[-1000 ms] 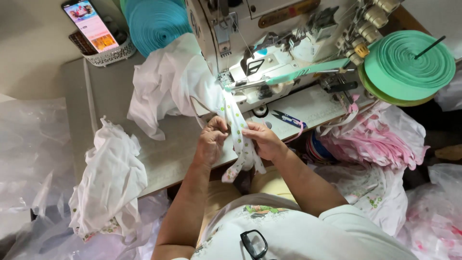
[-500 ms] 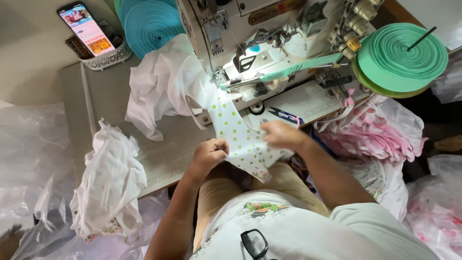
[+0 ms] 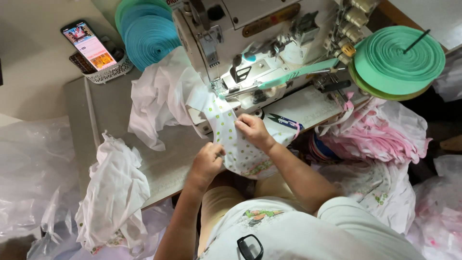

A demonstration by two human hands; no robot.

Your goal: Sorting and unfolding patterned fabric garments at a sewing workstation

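A white cloth piece with green dots lies stretched from the sewing machine's needle area down to the table edge. My left hand pinches its near left edge. Its right side, close to the machine bed, is pressed flat under my right hand. A strip of green tape runs from the green roll into the machine's folder.
White sewn pieces pile left of the machine; another white heap hangs off the grey table's front left. Blue tape rolls, a phone in a basket, small snips, pink-white garments at right.
The dotted piece, bunched in both hands a second ago, has been spread out and brought up to the needle. My hands moved apart and toward the machine.
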